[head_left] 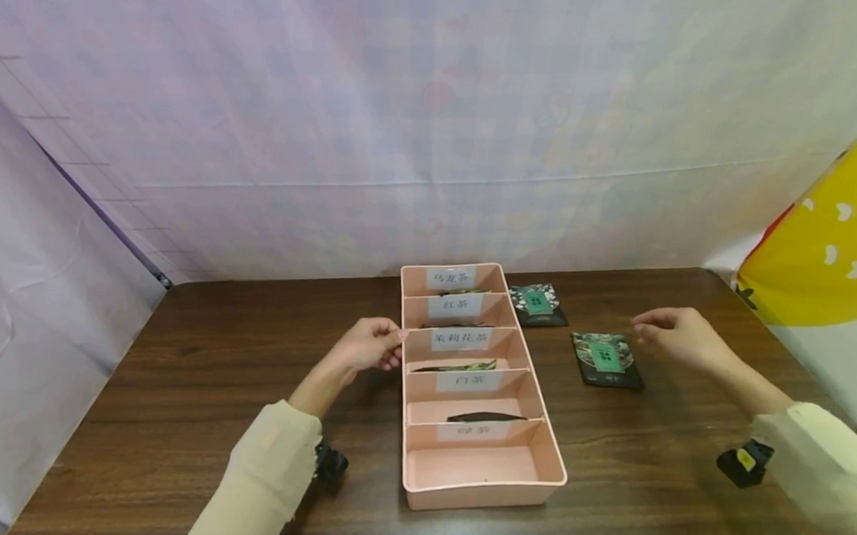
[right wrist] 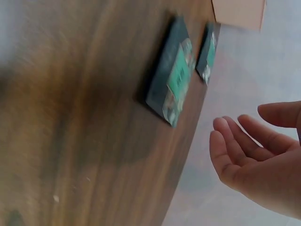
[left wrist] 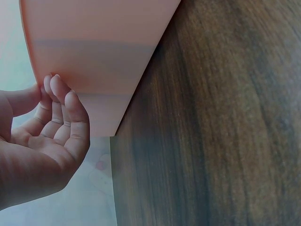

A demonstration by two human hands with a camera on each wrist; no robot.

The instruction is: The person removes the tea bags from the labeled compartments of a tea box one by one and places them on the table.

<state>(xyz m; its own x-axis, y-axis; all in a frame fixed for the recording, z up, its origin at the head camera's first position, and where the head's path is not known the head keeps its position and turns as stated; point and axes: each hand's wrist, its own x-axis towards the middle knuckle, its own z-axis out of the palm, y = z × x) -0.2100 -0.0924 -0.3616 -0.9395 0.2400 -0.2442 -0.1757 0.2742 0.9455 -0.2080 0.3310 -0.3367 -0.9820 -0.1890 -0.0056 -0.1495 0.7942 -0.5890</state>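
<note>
A long pink divided box [head_left: 487, 487] stands on the table, its compartments marked with white Chinese labels. My left hand [head_left: 371, 343] pinches its left rim between thumb and fingers, beside the middle compartment; in the left wrist view the fingers bend against the outer wall. My right hand [head_left: 677, 334] hovers with loosely bent fingers, holding nothing. Just left of it lies a dark tea sachet [head_left: 606, 360] with a green label, flat on the wood. In the right wrist view a gap shows between the right hand [right wrist: 258, 155] and that sachet [right wrist: 174, 75].
Another green-labelled tea sachet [head_left: 538, 304] lies by the box's far right side. Dark sachets stand in several compartments, one [head_left: 486, 418] near the front. The brown table [head_left: 201, 385] ends at a pale checked curtain [head_left: 420, 139]. A yellow patterned cloth [head_left: 824, 245] hangs at right.
</note>
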